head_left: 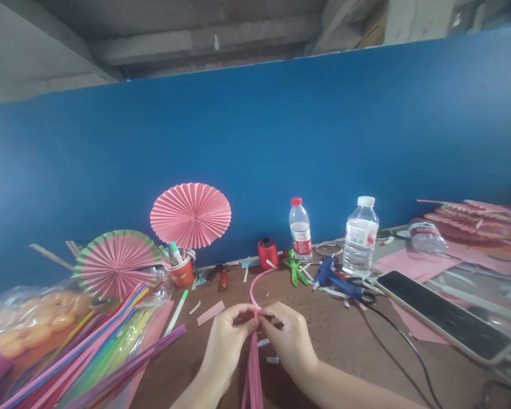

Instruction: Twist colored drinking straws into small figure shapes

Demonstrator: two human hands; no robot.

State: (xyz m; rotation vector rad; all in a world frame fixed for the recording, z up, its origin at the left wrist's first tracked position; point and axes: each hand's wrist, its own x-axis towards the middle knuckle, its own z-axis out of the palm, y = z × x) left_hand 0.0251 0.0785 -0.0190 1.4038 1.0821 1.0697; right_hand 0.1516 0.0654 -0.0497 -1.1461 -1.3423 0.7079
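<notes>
A bundle of pink pipe cleaners point(252, 378) runs up from the near table edge to between my hands, and one pink stem bends upward in an arc beyond them. My left hand point(232, 332) pinches the bundle's top from the left, thumb against fingers. From the right, my right hand point(290, 335) pinches the same spot, its fingertips almost touching the left ones. The exact point of contact is partly hidden by the fingers. Small paper scraps point(272, 359) lie just right of the bundle, and a pink paper piece point(210, 313) rests beyond my left hand.
Left are bundled coloured pipe cleaners point(85, 346), a pink pleated paper fan point(191, 216) and a cup of markers point(182, 274). Behind my hands stand a red tape roll point(268, 253), green clips point(296, 268) and water bottles point(360, 236). A blue glue gun point(336, 278) and phone point(443, 315) lie right.
</notes>
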